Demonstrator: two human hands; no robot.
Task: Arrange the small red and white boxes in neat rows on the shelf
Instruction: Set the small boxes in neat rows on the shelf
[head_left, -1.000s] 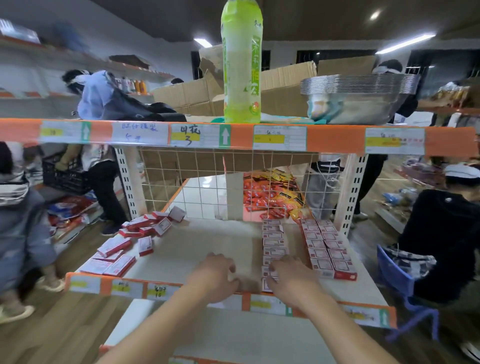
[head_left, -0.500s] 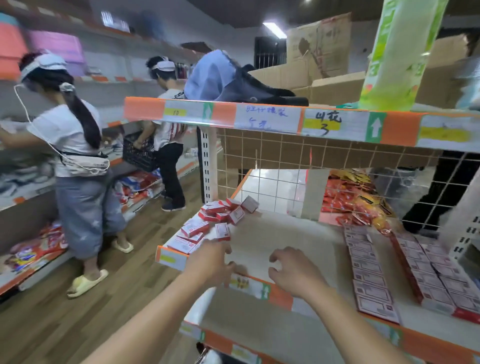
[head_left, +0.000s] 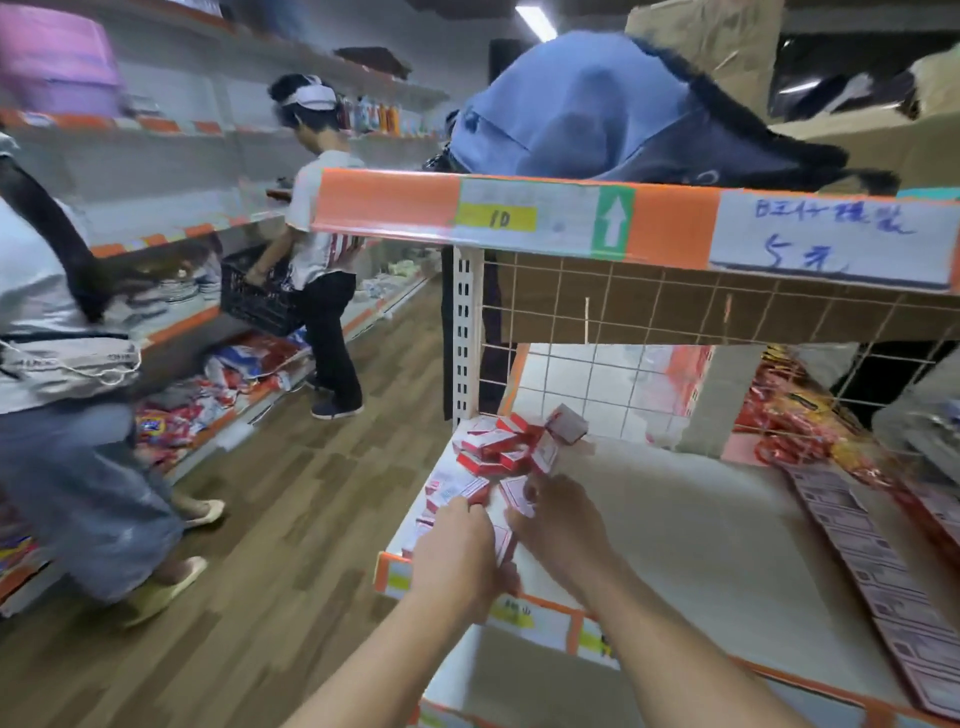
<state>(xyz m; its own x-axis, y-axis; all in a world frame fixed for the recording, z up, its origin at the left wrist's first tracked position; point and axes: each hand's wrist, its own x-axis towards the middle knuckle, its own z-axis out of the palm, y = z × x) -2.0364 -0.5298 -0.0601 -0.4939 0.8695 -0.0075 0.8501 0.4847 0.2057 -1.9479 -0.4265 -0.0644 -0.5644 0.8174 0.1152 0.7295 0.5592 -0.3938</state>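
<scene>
A loose pile of small red and white boxes (head_left: 501, 447) lies at the left end of the white shelf (head_left: 675, 519). My left hand (head_left: 457, 558) is curled over the boxes at the front left corner, and a white box (head_left: 503, 543) sticks out from under its thumb. Beside it, my right hand (head_left: 563, 530) reaches in with fingers spread, its fingertips touching a flat box (head_left: 514, 491). A neat row of the same boxes (head_left: 872, 566) runs front to back on the shelf's right side.
An upper shelf with an orange label strip (head_left: 623, 218) hangs close overhead, with a blue bag (head_left: 597, 109) on it. A wire grid (head_left: 597, 384) backs the shelf. Two people (head_left: 322, 260) stand in the aisle to the left, one holding a black crate (head_left: 260, 296).
My view swung left from the neat rows to the loose pile. Both hands moved left from the shelf's front edge onto the pile, and the left hand closed over a box.
</scene>
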